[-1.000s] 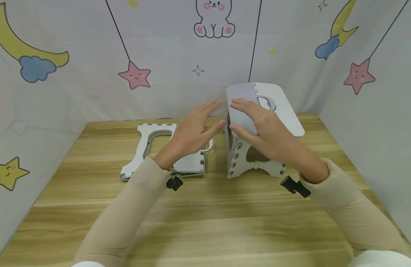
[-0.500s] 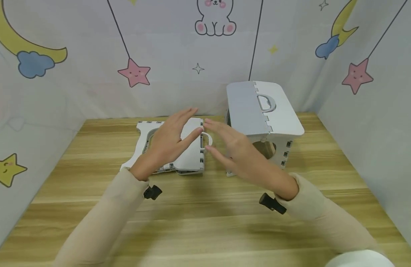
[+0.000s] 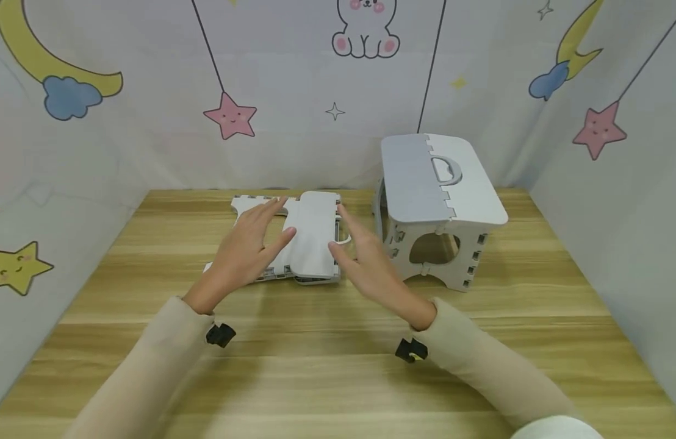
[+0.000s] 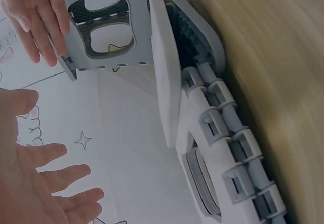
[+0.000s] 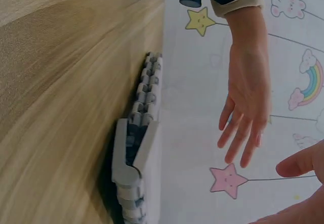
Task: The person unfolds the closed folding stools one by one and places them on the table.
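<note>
A folded white and grey step stool point(image 3: 316, 235) lies flat on the wooden table, its hinged edge and grey underside visible in the left wrist view. My left hand point(image 3: 241, 250) is over its left part, fingers straight and spread, thumb apart. Over its right end, near the small white carry handle point(image 3: 343, 239), my right hand point(image 3: 368, 262) has its fingers extended. Both palms face each other above the stool, and neither hand grips anything. In the left wrist view my left hand point(image 4: 45, 178) is clear of the hinge row point(image 4: 228, 133).
A second folding stool point(image 3: 437, 207) stands unfolded at the right, with a grey and white top and a handle in the middle. A cloth printed with stars and moons point(image 3: 283, 146) hangs behind and beside the table point(image 3: 316, 378).
Both hands have moved left and toward me, from beside the standing stool to over the folded one. They have spread farther apart. Neither stool has moved.
</note>
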The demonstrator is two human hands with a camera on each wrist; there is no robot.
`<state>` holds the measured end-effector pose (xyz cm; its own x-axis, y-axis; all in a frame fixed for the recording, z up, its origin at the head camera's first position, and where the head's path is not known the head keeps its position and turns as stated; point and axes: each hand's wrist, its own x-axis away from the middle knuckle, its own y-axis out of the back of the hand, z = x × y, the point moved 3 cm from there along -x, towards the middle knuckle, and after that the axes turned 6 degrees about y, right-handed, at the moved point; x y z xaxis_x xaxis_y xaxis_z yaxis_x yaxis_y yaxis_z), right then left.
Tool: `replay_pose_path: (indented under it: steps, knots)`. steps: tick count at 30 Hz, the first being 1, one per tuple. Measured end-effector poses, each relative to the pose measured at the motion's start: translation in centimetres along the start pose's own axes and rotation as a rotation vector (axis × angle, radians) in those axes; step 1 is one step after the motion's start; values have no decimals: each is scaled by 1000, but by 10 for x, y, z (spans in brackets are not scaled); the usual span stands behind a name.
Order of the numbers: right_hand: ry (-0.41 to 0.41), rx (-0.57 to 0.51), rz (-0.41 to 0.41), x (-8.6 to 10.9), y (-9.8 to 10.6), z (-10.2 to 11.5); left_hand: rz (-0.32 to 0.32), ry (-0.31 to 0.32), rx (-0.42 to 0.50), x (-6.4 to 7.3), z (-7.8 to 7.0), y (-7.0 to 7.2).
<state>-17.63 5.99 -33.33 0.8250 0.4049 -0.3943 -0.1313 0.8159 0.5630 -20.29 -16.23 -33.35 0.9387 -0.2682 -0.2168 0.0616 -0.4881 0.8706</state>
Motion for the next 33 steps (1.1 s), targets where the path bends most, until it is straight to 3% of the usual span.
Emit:
replay_pose_path:
  steps: [8, 16, 23, 29, 33]
  knots:
    - [-182, -83, -84, -14, -28, -29, 32, 33, 18, 12, 32, -12]
    - [-274, -217, -124, -21, -39, -50, 80, 96, 29, 26, 60, -22]
    - [-393, -240, -199, -21, -46, -64, 111, 125, 11, 32, 74, -28]
    - [-476, -248, -271, -25, -51, -75, 197, 175, -12, 38, 83, -34]
    - [-514, -262, -317, -28, -57, -82, 240, 175, -20, 40, 87, -39]
